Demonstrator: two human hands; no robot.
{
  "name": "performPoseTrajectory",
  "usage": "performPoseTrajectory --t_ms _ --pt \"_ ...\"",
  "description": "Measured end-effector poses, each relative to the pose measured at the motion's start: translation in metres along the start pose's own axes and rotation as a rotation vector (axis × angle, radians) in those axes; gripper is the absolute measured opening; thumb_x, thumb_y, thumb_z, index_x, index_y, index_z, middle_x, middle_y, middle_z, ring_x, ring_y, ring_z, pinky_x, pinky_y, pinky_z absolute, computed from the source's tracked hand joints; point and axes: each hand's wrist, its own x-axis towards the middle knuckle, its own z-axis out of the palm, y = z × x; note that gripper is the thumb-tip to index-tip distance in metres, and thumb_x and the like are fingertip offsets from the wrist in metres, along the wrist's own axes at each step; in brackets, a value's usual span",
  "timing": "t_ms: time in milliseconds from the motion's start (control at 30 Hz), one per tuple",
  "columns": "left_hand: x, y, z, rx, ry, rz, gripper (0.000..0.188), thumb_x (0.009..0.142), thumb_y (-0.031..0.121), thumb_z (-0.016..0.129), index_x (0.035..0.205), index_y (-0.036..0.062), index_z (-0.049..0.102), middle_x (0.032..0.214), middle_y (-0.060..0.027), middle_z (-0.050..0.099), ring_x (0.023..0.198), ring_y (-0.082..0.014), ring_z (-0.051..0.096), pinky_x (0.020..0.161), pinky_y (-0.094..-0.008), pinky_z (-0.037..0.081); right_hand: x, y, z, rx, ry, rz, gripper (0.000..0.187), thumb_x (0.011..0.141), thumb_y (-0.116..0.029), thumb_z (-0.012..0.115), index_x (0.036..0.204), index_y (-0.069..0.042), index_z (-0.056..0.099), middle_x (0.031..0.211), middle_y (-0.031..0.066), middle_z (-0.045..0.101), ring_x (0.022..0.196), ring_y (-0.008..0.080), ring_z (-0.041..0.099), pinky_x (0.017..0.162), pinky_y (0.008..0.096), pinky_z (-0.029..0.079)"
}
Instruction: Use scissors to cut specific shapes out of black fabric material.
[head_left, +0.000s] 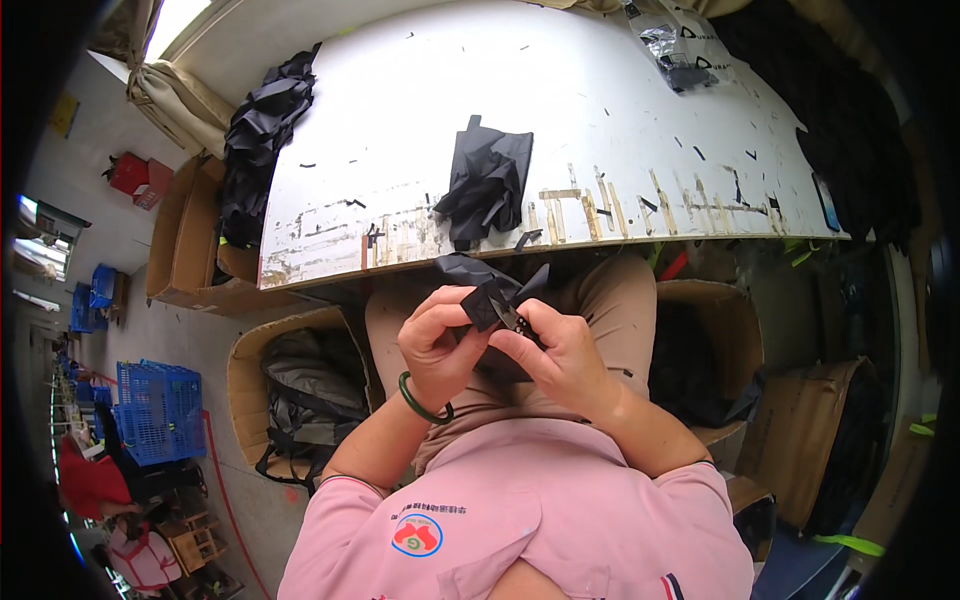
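Just past the table's near edge, above my lap, my left hand (pixel 436 335) pinches a piece of black fabric (pixel 481 305) between thumb and fingers. My right hand (pixel 562 350) is closed around small metal thread snips (pixel 512 317), whose blades lie against that fabric. Part of the snips is hidden by my fingers. The fabric's loose end reaches up toward the table edge. Directly ahead on the white table (pixel 400 110) lies a crumpled black fabric piece (pixel 487 185).
Black fabric heaps hang over the table's left end (pixel 265 130) and right end (pixel 850 120). A clear plastic bag (pixel 675 45) lies at the far right. Black scraps dot the tabletop. Cardboard boxes with dark goods flank my legs, one box (pixel 245 370) at left, another (pixel 745 330) at right.
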Motion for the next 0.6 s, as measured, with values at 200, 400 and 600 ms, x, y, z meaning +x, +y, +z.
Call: performPoseTrajectory --t_ms 200,400,600 --pt "-0.002 -0.002 -0.004 -0.045 -0.087 -0.004 0.018 0.079 -0.014 0.068 0.089 0.0011 0.064 0.104 -0.0143 0.068 0.094 -0.0205 0.065 0.083 -0.032 0.051 -0.002 0.0 -0.002 0.029 -0.03 0.034 0.032 0.091 -0.029 0.072 0.088 -0.001 0.058 0.062 0.0126 0.054 0.051 0.0202 0.048 0.05 0.0327 0.042" --pt "0.004 -0.002 -0.009 -0.129 -0.158 -0.011 0.02 0.075 -0.015 0.069 0.09 -0.0014 0.066 0.103 -0.0151 0.069 0.091 -0.0201 0.065 0.081 -0.0301 0.05 -0.006 0.003 -0.008 0.062 -0.054 0.091 0.033 0.092 -0.03 0.071 0.083 -0.001 0.057 0.06 0.0074 0.048 0.054 0.0131 0.042 0.05 0.0301 0.038" --pt "0.011 0.006 -0.02 -0.488 -0.247 -0.438 0.014 0.075 -0.011 0.068 0.085 -0.0007 0.065 0.097 -0.0132 0.068 0.092 -0.0193 0.063 0.08 -0.0303 0.049 -0.003 0.006 -0.03 0.189 -0.213 0.216 0.038 0.089 -0.035 0.073 0.079 -0.003 0.056 0.06 0.0011 0.045 0.056 0.0096 0.039 0.05 0.0292 0.034"
